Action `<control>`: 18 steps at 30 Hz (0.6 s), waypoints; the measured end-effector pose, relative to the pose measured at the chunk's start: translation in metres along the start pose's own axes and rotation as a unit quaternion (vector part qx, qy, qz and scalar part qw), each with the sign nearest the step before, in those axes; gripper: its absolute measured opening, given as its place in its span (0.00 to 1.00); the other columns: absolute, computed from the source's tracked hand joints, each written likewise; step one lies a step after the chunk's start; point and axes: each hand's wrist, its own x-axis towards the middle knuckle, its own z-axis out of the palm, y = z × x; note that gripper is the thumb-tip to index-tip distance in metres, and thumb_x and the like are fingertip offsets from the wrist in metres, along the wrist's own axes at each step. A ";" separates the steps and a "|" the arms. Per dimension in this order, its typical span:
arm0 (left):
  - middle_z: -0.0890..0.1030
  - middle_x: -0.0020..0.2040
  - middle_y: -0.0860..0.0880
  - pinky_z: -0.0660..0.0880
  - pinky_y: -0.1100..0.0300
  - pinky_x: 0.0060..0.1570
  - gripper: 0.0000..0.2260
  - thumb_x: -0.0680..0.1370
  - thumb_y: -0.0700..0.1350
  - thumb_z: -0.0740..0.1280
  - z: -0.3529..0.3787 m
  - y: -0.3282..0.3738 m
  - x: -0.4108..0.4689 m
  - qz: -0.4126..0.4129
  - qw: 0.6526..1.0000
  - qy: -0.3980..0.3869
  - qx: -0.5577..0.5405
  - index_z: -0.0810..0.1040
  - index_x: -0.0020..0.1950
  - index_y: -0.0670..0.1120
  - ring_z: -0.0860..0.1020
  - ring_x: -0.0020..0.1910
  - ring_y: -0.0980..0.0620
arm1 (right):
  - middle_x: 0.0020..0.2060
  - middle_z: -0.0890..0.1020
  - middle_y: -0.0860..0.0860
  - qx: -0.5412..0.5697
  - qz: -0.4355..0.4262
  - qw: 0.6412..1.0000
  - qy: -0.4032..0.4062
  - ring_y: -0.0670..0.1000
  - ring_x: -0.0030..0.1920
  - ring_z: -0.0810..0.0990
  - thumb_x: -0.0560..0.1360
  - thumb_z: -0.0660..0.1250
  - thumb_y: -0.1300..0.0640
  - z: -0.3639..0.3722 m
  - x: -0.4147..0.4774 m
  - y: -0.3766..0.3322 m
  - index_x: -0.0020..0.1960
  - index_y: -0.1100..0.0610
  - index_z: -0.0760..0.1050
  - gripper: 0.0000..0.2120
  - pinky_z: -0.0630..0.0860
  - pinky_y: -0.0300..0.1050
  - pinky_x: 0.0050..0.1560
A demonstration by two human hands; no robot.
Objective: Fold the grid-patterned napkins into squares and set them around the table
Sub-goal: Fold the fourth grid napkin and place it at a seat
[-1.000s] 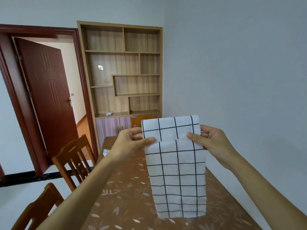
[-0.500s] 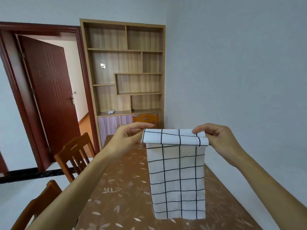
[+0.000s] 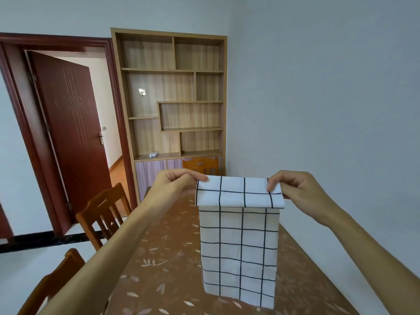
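White grid-patterned napkin [image 3: 238, 246] is held hanging above the table [image 3: 170, 269], and whether its lower edge touches the table cannot be told. Its top corners are pinched by the fingers [image 3: 198, 177] of the left hand [image 3: 175, 185] and right hand [image 3: 295, 189]. The top band, upright a second ago, is now turned forward over the front, so the fold toward a square seems begun and placement is still ahead.

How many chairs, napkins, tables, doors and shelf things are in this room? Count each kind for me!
Chairs: 3 (near left, middle left, far end)
Grid napkin: 1
Table: 1
Door: 1
Shelf unit: 1
Total: 7
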 end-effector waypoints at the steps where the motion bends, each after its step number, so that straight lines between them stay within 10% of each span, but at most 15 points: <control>1: 0.87 0.52 0.47 0.82 0.59 0.52 0.15 0.82 0.35 0.61 0.001 0.001 -0.001 0.003 1.000 -0.003 -0.017 0.87 0.48 0.45 0.83 0.57 0.48 | 0.38 0.84 0.48 -0.001 -0.001 1.000 0.002 0.50 0.41 0.83 0.77 0.58 0.73 0.000 0.000 0.000 0.35 0.54 0.82 0.22 0.78 0.38 0.44; 7: 0.86 0.56 0.49 0.79 0.51 0.60 0.20 0.75 0.48 0.74 0.013 -0.004 -0.003 -0.041 0.999 -0.023 0.005 0.79 0.66 0.53 0.84 0.56 0.50 | 0.34 0.81 0.46 0.042 0.009 0.999 0.032 0.42 0.32 0.76 0.78 0.56 0.73 0.004 0.000 -0.002 0.36 0.54 0.82 0.23 0.70 0.30 0.32; 18: 0.86 0.57 0.51 0.79 0.60 0.57 0.13 0.77 0.45 0.71 0.024 -0.004 -0.008 -0.050 0.993 -0.110 0.007 0.83 0.61 0.46 0.84 0.57 0.53 | 0.38 0.78 0.51 0.106 0.030 0.992 0.058 0.54 0.39 0.70 0.80 0.57 0.68 0.001 -0.001 -0.002 0.38 0.52 0.81 0.21 0.67 0.43 0.36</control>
